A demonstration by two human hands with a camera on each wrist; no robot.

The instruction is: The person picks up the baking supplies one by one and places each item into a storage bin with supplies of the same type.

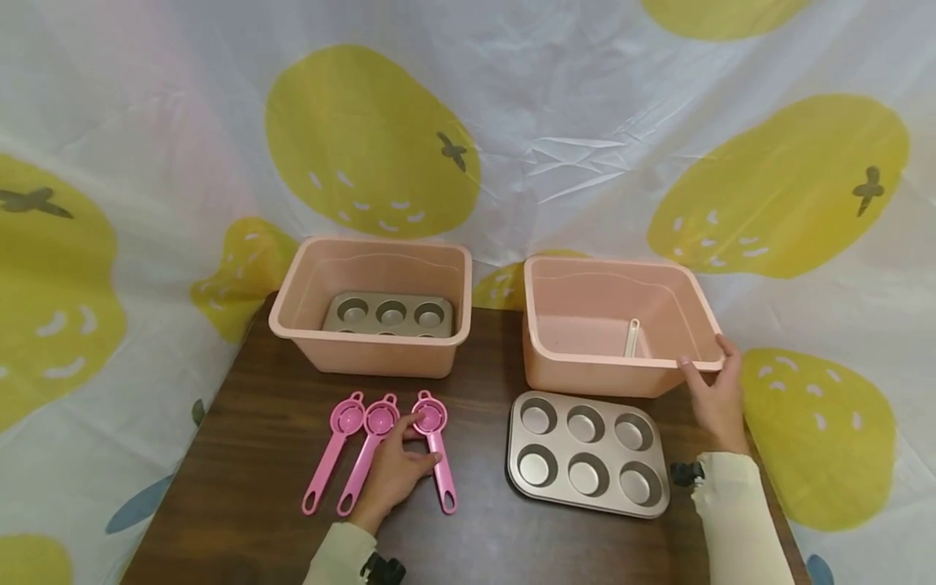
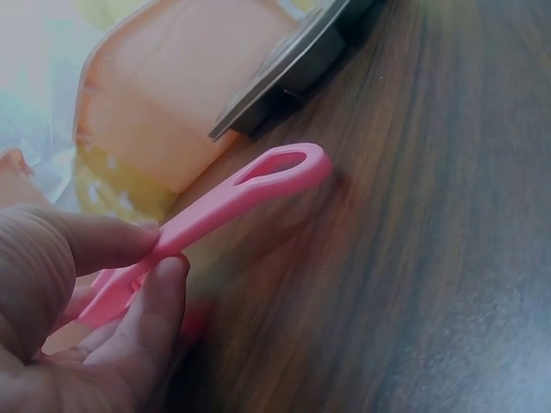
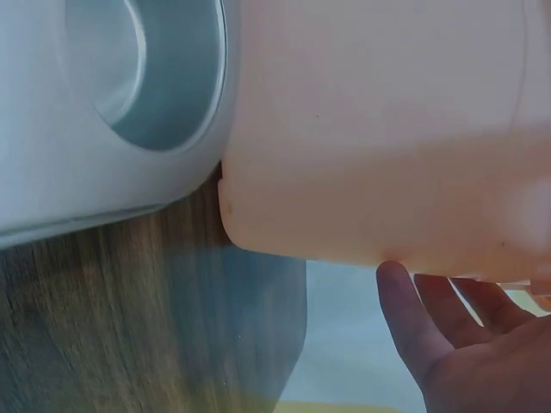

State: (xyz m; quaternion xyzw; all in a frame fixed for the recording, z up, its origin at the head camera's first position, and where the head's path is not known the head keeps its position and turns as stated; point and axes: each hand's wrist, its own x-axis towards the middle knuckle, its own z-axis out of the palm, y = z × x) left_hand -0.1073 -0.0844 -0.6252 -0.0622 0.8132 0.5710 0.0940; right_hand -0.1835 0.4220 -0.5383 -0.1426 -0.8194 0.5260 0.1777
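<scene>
My left hand [image 1: 395, 475] pinches a pink egg separator [image 1: 442, 471], the rightmost of three on the table. In the left wrist view, thumb and finger grip its handle [image 2: 224, 202] near the cup end, and the looped end points away. Two more pink egg separators, a left one [image 1: 327, 467] and a middle one [image 1: 360, 471], lie side by side left of that hand. My right hand [image 1: 720, 410] holds the front right corner of the right pink bin [image 1: 607, 375], thumb at the front rim and fingers round the side. Inside that bin lies a slim whitish piece [image 1: 632, 337].
A six-cup muffin tin [image 1: 563, 445] lies in front of the right bin, close to its wall. The left pink bin [image 1: 380, 357] stands at the back with another muffin tin [image 1: 373, 305] inside. Patterned cloth [image 1: 570, 81] hangs behind the brown wooden table [image 1: 241, 455].
</scene>
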